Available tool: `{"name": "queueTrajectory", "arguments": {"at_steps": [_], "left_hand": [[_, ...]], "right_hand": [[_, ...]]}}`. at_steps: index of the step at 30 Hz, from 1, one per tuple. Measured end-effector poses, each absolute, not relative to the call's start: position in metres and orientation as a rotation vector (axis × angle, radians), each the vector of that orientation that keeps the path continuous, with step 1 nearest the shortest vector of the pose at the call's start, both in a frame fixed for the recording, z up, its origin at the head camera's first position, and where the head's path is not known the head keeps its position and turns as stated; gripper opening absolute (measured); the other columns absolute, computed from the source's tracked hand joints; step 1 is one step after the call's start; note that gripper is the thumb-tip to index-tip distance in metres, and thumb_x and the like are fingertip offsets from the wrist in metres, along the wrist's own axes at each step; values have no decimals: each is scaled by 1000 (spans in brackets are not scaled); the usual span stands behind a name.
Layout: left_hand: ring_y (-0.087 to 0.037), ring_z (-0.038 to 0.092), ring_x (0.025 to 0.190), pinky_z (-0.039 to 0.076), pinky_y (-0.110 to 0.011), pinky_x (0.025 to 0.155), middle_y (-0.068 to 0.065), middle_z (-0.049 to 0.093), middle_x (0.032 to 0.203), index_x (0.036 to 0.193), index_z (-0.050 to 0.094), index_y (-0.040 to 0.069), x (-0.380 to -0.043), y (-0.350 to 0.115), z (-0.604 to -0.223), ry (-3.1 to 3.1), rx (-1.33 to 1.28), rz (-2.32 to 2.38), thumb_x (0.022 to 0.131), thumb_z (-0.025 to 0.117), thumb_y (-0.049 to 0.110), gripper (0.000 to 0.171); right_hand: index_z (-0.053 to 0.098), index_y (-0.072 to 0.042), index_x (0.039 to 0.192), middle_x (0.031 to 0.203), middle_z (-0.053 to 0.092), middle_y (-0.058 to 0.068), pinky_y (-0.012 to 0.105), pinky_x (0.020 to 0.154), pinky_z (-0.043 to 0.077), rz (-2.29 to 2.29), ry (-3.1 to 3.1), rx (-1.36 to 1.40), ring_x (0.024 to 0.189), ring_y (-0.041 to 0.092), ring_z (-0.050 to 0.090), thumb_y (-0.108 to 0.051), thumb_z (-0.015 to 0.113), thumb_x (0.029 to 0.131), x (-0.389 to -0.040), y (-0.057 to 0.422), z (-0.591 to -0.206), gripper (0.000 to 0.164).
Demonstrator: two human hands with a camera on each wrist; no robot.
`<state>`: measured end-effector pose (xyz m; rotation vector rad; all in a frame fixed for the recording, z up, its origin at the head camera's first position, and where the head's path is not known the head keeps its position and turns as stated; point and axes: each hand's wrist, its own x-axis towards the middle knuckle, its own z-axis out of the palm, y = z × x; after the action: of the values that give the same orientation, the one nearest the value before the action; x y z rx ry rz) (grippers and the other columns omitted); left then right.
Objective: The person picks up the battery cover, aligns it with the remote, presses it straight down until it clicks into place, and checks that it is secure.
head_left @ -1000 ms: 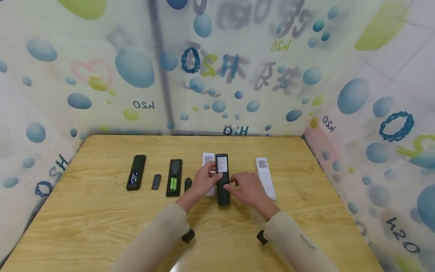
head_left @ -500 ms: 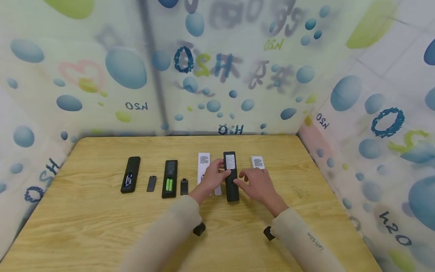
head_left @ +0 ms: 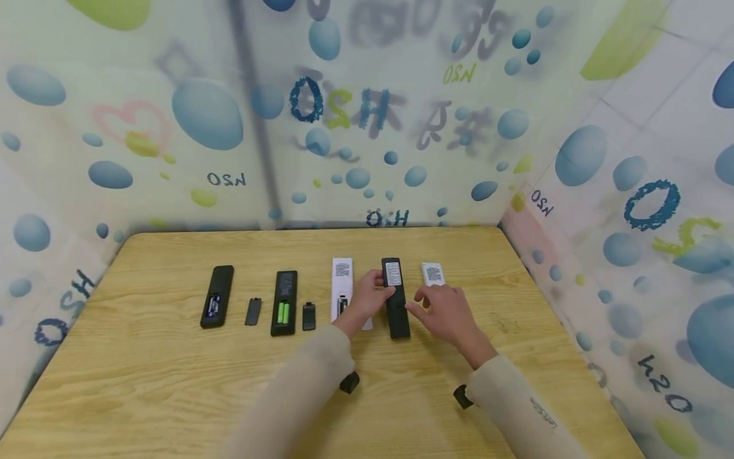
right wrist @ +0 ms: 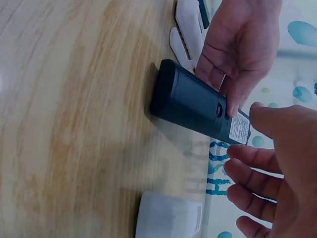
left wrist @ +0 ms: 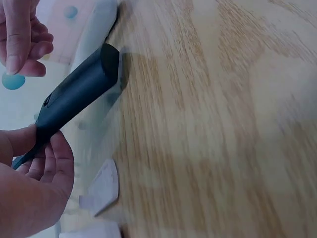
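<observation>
Left hand (head_left: 369,297): grasping a black remote (head_left: 397,313), thumb on the back near the white label, fingers underneath. Right hand (head_left: 449,311): loosely curled, holding nothing, just beside it. Remote: back up, over the table (head_left: 172,376), cover fitted; probably light, stiff, smooth enough to slip; best held by the long edges at the labelled end. Flanking: white remote (head_left: 342,271) with loose white cover (head_left: 367,324); second white remote (head_left: 433,274). Further left: two black remotes (head_left: 285,287), bays uncovered, two small black covers (head_left: 308,316).
</observation>
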<state>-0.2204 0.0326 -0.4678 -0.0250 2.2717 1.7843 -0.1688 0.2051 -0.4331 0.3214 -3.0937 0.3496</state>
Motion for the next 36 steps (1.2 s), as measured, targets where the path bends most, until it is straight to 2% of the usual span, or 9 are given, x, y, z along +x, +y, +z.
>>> {"name": "queueTrajectory", "arguments": {"at_steps": [10,23,36], "left_hand": [[-23,66,95,53,-35,85,-14,71,109,119,62,0,-220,54,-466,2523,0,1575,87,72,13,36],[-20,62,86,50,-34,81,-5,72,96,107,69,8,-230,55,-477,2689,-131,1324,83,76,21,28],[-25,63,96,52,-39,88,-9,69,105,116,66,5,-231,59,-478,2772,-120,1251,83,75,15,36]], "right_hand": [[69,-18,98,86,67,-1,45,81,44,382,-3057,310,80,17,58,-47,64,91,-163,211,-437,30],[70,-18,96,84,68,-1,46,80,45,377,-2988,357,77,16,58,-45,65,91,-161,213,-440,28],[70,-17,94,82,67,-3,45,79,46,351,-2968,369,76,17,59,-45,66,90,-159,215,-443,28]]}}
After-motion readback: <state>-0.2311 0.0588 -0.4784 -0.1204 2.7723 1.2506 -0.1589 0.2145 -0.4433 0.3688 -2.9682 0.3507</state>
